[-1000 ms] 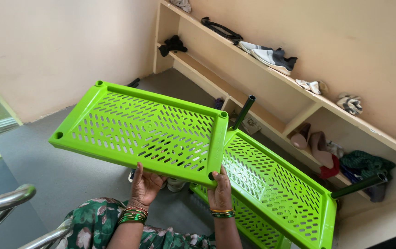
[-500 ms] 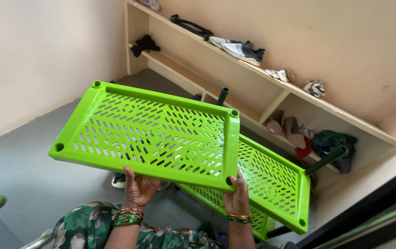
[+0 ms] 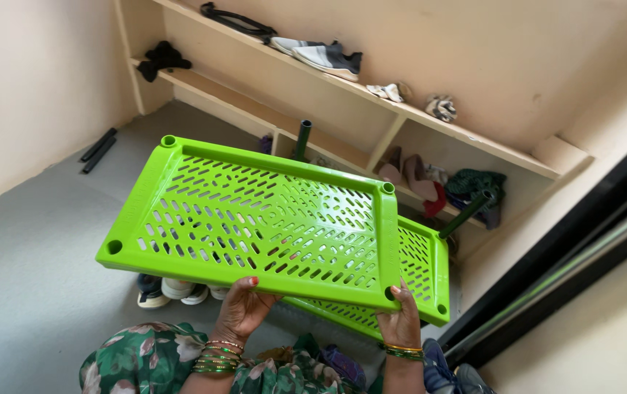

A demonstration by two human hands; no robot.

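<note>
A bright green perforated plastic shelf panel is held flat in the air in front of me. My left hand grips its near long edge from below, left of the middle. My right hand grips the near right corner. Under it sits a second green shelf panel of a rack, with dark green upright poles rising at its far corners.
Wooden wall shelves hold shoes and slippers. More footwear lies on the grey floor below the panel. Two dark rods lie by the left wall. A dark door frame runs along the right.
The view has swung left and down; the held panel now sits more centred over the lower shelf. Both hands keep the same grip on its near edge.
</note>
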